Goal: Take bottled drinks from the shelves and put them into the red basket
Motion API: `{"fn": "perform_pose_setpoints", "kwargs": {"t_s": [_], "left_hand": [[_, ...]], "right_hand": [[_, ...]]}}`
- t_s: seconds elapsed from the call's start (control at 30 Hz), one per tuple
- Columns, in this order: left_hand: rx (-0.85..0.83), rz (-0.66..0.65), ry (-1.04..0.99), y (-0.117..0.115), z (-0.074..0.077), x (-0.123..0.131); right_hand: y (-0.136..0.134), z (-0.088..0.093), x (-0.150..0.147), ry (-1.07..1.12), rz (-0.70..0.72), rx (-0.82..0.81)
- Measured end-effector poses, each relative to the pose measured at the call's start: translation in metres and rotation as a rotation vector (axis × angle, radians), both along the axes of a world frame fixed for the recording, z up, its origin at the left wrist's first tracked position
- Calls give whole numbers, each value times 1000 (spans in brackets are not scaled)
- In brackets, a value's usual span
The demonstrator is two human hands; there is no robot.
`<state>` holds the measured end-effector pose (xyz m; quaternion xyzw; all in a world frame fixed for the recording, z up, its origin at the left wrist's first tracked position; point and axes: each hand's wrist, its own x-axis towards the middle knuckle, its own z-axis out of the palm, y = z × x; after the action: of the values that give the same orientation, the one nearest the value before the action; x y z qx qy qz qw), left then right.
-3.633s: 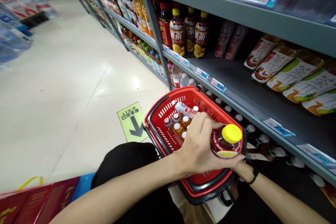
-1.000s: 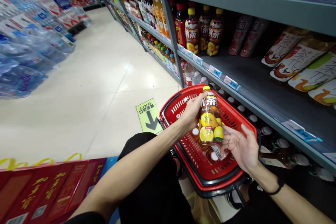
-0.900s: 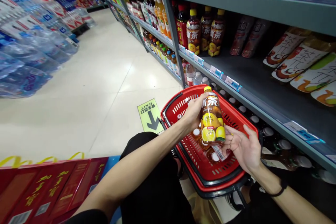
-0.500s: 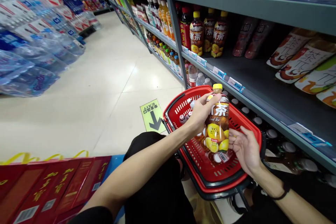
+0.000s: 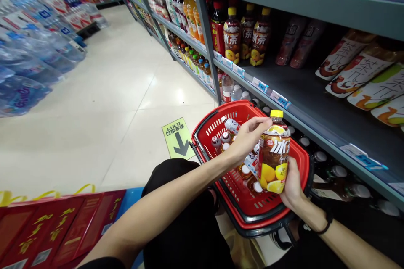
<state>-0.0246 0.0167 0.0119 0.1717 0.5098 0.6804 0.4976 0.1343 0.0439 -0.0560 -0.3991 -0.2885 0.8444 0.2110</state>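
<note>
A bottle of iced tea (image 5: 274, 157) with a yellow cap and lemons on its label stands nearly upright between my hands, above a red shopping basket (image 5: 302, 162). My right hand (image 5: 293, 187) grips its lower right side from behind; part of those fingers is hidden by the bottle. At the bottle's shoulder, just below the cap, my left hand (image 5: 248, 136) pinches with thumb and fingers closed. Several bottles lie in the basket, among them one with a white label (image 5: 232, 125) and some with white caps.
On the right runs a grey shelf (image 5: 303, 77) with drink bottles and price tags. More iced tea bottles (image 5: 232, 35) stand there. Shrink-wrapped water packs (image 5: 28, 67) are stacked at the left, and red boxes (image 5: 47, 231) sit at lower left. A green exit sign (image 5: 176, 138) marks the floor.
The iced tea bottle has shifted right and slightly down and has turned, so its label faces differently. My right hand has closed on it; my left hand has moved up to its shoulder.
</note>
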Motion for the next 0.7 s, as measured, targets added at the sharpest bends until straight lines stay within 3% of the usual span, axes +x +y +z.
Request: {"fn": "perform_pose_setpoints", "kwargs": {"t_s": [0.13, 0.2, 0.27, 0.33, 0.4, 0.5, 0.6, 0.7], "left_hand": [[-3, -38, -11, 0, 2, -3], [25, -88, -87, 1, 3, -5], [51, -216, -158, 1, 5, -7], [65, -343, -164, 0, 9, -8], [67, -379, -115, -1, 12, -10], [27, -261, -16, 1, 11, -15], [-13, -65, 95, 4, 4, -20], [-18, 14, 248, 4, -1, -22]], "right_hand": [[2, 5, 3, -31, -26, 39], [4, 12, 5, 16, 71, 35], [5, 19, 6, 68, 181, 37], [4, 25, 6, 116, 268, 51], [3, 29, 4, 136, 319, 46], [5, 30, 0, 83, 315, -5], [13, 26, -3, -20, 204, -2], [20, 21, -2, -87, 118, 16]]}}
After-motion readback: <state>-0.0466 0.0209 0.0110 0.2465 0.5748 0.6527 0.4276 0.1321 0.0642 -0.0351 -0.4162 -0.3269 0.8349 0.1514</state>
